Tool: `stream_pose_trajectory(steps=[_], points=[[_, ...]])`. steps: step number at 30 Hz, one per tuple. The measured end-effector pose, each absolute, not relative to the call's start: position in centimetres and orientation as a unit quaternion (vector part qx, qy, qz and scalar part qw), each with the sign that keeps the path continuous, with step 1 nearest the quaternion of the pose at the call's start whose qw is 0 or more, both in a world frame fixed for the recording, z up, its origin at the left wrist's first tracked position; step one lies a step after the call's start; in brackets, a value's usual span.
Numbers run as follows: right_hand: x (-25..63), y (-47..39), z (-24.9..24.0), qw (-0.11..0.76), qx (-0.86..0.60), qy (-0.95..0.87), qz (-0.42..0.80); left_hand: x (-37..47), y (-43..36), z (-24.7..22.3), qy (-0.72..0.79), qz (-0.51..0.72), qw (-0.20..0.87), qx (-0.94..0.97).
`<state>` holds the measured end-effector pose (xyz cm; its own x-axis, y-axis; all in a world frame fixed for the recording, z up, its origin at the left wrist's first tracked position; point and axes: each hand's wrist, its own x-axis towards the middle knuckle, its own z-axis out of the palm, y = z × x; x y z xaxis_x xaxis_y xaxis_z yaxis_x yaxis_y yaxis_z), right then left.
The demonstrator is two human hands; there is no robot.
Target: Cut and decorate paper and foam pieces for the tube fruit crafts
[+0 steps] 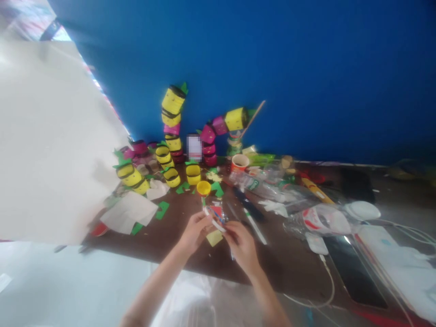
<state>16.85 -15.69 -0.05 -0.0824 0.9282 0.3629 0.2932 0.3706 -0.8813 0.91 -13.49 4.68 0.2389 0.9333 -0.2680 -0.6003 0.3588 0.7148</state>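
Observation:
Low over the dark table, my left hand [195,232] and my right hand [242,243] are close together, fingers closed on a narrow white curved strip [218,225]. The left fingers hold its upper end and the right fingers its lower end. Behind the strip, a small red and blue item [216,211] is partly hidden. A piece of yellow paper [214,238] shows below, between the hands. Beyond them stand a small yellow cup [203,188] and a yellow ring-shaped craft piece [193,174] with green on top. Motion blur hides finer detail.
Stacked yellow and magenta craft rings [173,101] lean against the blue wall. White paper [130,211] and green scraps [162,210] lie left. On the right are a paper cup [240,162], a white-handled tool [255,226], plastic bottles [316,219], a phone [357,270] and a cable [332,284].

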Motion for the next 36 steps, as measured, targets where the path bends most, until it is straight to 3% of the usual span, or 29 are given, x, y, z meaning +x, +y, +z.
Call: stream_pose_trajectory(steps=[6, 12, 19, 22, 27, 36], points=[[16.9, -15.5, -0.4, 0.498, -0.461, -0.668, 0.304, 0.8, -13.7, 4.5, 0.350, 0.502, 0.727, 0.310], [16.6, -15.7, 0.7, 0.500, -0.471, -0.629, 0.364, 0.5, -14.0, 3.9, 0.369, 0.496, 0.656, 0.433], [16.5, -15.8, 3.0, 0.482, -0.510, -0.464, 0.541, -0.5, -14.6, 3.4, 0.395, 0.366, 0.395, 0.744], [16.4, -15.5, 3.3, 0.493, -0.506, -0.415, 0.574, -0.4, -14.8, 3.2, 0.366, 0.321, 0.341, 0.804], [16.6, -15.0, 3.2, 0.508, -0.461, -0.379, 0.621, -0.2, -15.0, 3.6, 0.375, 0.282, 0.371, 0.801], [17.4, -15.7, 2.9, 0.532, -0.528, -0.509, 0.424, -0.3, -15.1, 4.8, 0.407, 0.259, 0.446, 0.754]])
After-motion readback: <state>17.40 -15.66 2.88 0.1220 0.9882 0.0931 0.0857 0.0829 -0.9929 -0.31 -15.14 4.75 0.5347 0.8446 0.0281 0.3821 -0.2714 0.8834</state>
